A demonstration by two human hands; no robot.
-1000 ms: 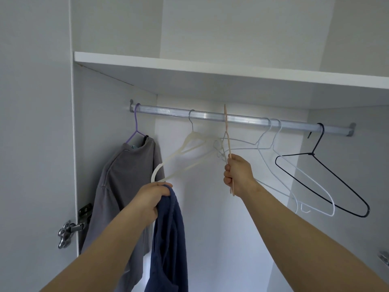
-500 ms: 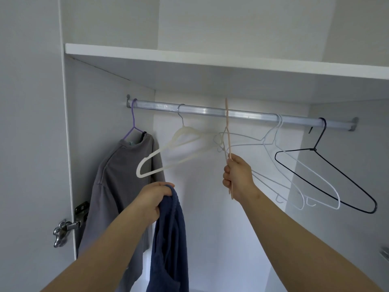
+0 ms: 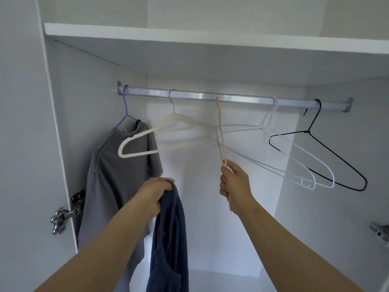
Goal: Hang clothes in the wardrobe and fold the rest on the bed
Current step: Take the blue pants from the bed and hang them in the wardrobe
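My left hand (image 3: 154,193) grips the top of a dark blue garment (image 3: 170,239) that hangs down from it, in front of the open wardrobe. My right hand (image 3: 234,186) grips the lower part of a thin peach hanger (image 3: 220,131), seen edge-on, whose top reaches the metal rail (image 3: 210,96). Whether its hook sits on the rail I cannot tell. A grey top (image 3: 117,175) hangs on a purple hanger (image 3: 125,110) at the rail's left end.
On the rail hang a cream hanger (image 3: 147,142) swung leftward, two white wire hangers (image 3: 294,163) and a black wire hanger (image 3: 328,159) at the right. A white shelf (image 3: 210,41) runs above. Door hinges (image 3: 63,218) stick out at the left edge.
The cream hanger has swung further to the left. My right hand with the peach hanger has come slightly down and toward me. The left hand still holds the blue garment.
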